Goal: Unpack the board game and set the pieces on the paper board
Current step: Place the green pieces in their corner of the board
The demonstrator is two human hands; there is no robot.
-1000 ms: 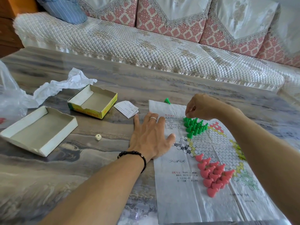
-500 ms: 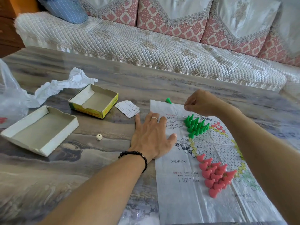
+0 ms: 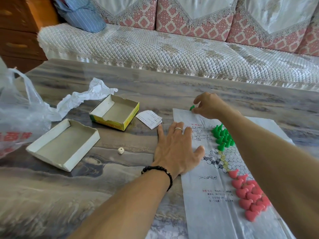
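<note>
The left hand (image 3: 176, 149) is lying flat with fingers spread, pinning the paper board (image 3: 212, 195) to the counter (image 3: 120, 169) so it stays put, while the right hand (image 3: 208, 105) fingers are pinching a stray green piece (image 3: 192, 107) at the board's far edge; red and black print there is too small to read

left hand (image 3: 176, 149) lies flat, fingers spread; right hand (image 3: 208, 105) reaches forward, fingertips in a pinching grip.

A quilted sofa (image 3: 172, 49) is running along behind the marbled table (image 3: 51, 195), with a blue striped cushion (image 3: 82, 14) lying on it. A thin plastic bag (image 3: 19, 118) is sitting crumpled at the table's left edge.
</note>
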